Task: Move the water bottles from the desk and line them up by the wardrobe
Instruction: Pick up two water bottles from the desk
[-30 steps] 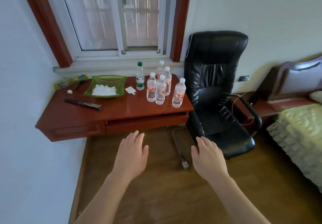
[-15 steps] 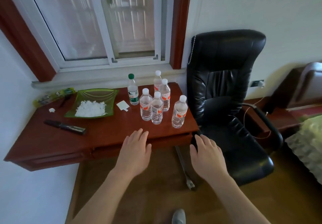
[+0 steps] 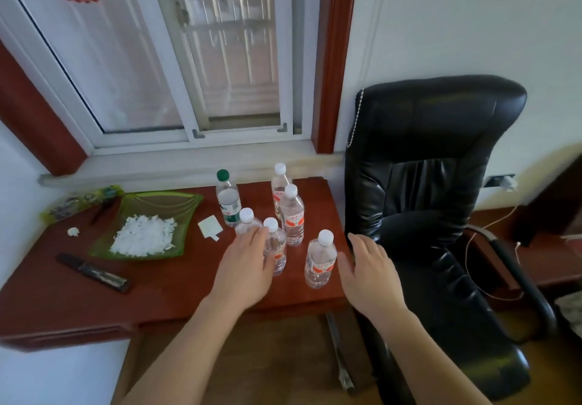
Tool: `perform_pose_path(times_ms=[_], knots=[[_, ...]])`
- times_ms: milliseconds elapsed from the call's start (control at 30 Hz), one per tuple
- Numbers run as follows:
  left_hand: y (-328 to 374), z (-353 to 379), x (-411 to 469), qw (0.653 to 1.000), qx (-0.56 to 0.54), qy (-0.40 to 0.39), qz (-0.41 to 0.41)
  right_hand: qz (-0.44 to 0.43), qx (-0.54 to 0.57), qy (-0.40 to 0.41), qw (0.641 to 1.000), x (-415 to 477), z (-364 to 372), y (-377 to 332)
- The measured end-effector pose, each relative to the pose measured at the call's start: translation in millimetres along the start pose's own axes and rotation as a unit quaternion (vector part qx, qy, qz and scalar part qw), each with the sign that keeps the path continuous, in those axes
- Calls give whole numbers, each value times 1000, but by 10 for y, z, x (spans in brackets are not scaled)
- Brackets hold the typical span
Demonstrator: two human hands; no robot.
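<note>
Several clear water bottles with white caps and orange labels stand upright on the red-brown desk [image 3: 163, 297], toward its right end. The nearest bottle [image 3: 319, 261] stands alone at the front right. A green-capped bottle [image 3: 228, 200] stands behind the group. My left hand [image 3: 248, 266] is open, fingers spread, in front of two front bottles and partly hiding them; I cannot tell if it touches them. My right hand [image 3: 367, 274] is open just right of the nearest bottle, apart from it. No wardrobe is in view.
A green dish [image 3: 189, 206] with white bits, a dark knife [image 3: 94, 274] and a paper scrap [image 3: 209, 226] lie on the desk's left half. A black office chair [image 3: 431, 203] stands tight against the desk's right end. A window is behind, wooden floor below.
I have come closer to the desk. Both open hands have moved forward from over the floor to the bottles, the left one now in front of the front bottles.
</note>
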State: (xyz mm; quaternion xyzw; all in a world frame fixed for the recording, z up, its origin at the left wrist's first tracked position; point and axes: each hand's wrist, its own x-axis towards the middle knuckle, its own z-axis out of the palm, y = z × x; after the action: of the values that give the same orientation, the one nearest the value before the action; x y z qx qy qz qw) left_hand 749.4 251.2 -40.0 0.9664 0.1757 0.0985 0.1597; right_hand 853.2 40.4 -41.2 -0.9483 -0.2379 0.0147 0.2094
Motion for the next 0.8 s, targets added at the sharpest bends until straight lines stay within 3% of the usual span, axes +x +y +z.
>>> perform_pose_path(times_ms=[500, 800], knots=[[-137, 246, 987, 991, 50, -123, 11, -11, -51, -115, 992, 854, 327, -225], [-155, 279, 1040, 992, 24, -112, -47, 8, -40, -117, 992, 878, 381, -233]])
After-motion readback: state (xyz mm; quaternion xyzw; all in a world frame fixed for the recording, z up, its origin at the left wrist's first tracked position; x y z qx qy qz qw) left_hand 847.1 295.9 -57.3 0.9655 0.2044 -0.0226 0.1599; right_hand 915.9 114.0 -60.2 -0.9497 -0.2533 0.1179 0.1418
